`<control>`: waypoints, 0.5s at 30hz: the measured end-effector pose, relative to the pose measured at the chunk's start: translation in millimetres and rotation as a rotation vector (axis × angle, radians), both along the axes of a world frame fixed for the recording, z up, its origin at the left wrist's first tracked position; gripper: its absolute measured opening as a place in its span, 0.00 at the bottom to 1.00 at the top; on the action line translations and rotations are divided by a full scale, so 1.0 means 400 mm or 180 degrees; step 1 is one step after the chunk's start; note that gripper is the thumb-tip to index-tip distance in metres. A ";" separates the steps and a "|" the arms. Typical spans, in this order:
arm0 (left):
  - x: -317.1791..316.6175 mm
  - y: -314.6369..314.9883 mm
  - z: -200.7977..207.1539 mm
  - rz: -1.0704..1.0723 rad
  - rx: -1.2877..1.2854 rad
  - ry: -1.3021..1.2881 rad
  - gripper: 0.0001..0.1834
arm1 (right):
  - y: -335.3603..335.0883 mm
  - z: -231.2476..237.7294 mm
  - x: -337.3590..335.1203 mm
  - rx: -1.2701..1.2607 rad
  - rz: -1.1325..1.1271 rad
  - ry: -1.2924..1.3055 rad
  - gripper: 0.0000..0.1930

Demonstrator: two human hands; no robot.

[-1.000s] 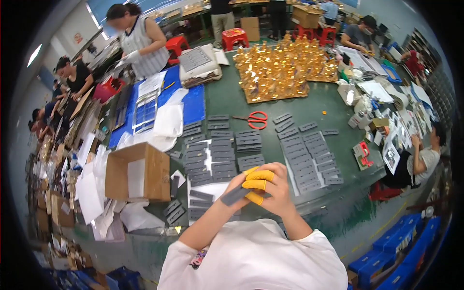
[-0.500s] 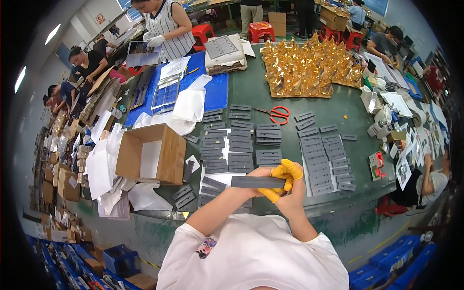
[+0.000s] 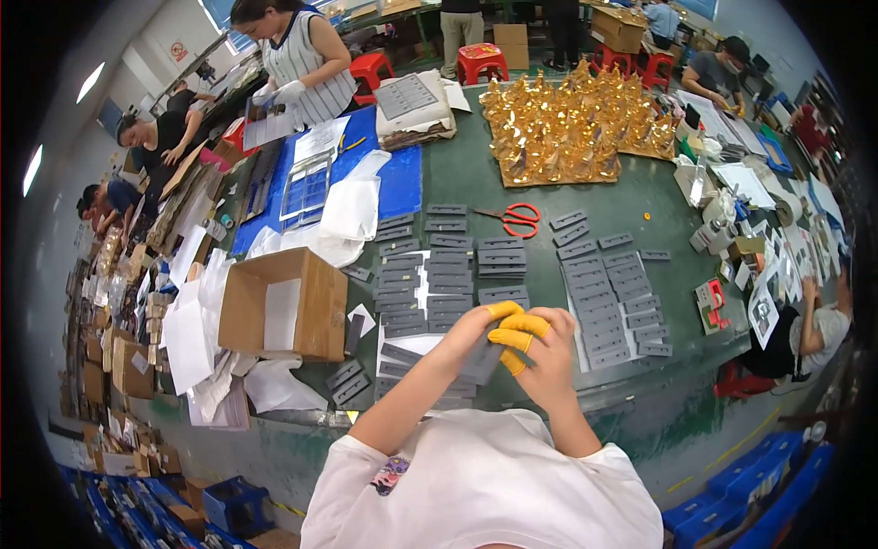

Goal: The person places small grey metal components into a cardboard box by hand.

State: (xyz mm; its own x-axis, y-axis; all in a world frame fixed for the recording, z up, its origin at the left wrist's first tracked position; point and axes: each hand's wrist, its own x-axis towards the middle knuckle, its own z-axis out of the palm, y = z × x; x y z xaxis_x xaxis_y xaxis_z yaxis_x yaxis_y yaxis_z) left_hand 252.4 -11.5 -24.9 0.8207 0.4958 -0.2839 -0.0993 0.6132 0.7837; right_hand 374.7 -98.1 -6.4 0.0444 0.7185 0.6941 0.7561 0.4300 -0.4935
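Observation:
A dark grey rectangular block (image 3: 480, 363) is held in front of my chest, tilted, with part of it behind my fingers. My left hand (image 3: 477, 328) grips it from the left and above. At its right edge, my right hand (image 3: 541, 355) has curled fingers closed around it. Yellow finger covers show on fingers of both hands. Beneath and beyond my hands, slotted grey blocks (image 3: 448, 282) lie in columns on white paper. More slotted blocks (image 3: 594, 302) fill a second sheet to the right.
An open cardboard box (image 3: 325, 306) stands left of the blocks. Red-handled scissors (image 3: 521, 220) lie beyond them. Gold-wrapped items (image 3: 558, 128) crowd the table's far side. A blue mat (image 3: 398, 178) lies far left, and a white-gloved co-worker (image 3: 306, 73) stands behind it.
The block has turned from lying level across my hands to a steep tilt. My right fingers have shifted onto its right edge. The whole view has moved slightly.

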 end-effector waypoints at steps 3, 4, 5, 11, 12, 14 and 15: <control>-0.017 0.010 0.021 0.0546 -0.0451 -0.0162 0.13 | 0.010 -0.049 0.011 -0.0471 0.0090 0.1197 0.12; -0.017 -0.007 0.031 0.1001 -0.0257 0.0012 0.13 | 0.012 -0.068 0.009 -0.0860 0.0235 0.2263 0.12; -0.028 -0.015 0.039 0.0989 -0.0100 -0.0048 0.12 | 0.017 -0.075 0.007 -0.0846 0.0556 0.3052 0.11; -0.044 -0.062 0.089 0.1079 0.0127 0.0008 0.08 | 0.010 -0.065 0.000 -0.0892 0.1246 0.4388 0.12; -0.045 -0.063 0.092 0.1114 0.0116 -0.0011 0.08 | 0.011 -0.067 0.000 -0.0887 0.1313 0.4469 0.12; -0.045 -0.068 0.099 0.1045 0.0106 -0.0035 0.08 | 0.009 -0.072 0.001 -0.0873 0.1320 0.4566 0.12; -0.045 -0.070 0.101 0.0984 0.0091 -0.0062 0.08 | 0.008 -0.072 0.002 -0.0868 0.1329 0.4659 0.12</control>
State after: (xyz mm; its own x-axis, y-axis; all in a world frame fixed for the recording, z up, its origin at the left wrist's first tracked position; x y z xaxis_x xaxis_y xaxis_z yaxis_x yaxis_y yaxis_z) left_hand 234.4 -39.6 15.3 0.6350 0.7303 -0.2518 -0.2929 0.5292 0.7963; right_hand 375.4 -95.0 -35.2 0.3161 0.9458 0.0748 -0.5886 0.2573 -0.7664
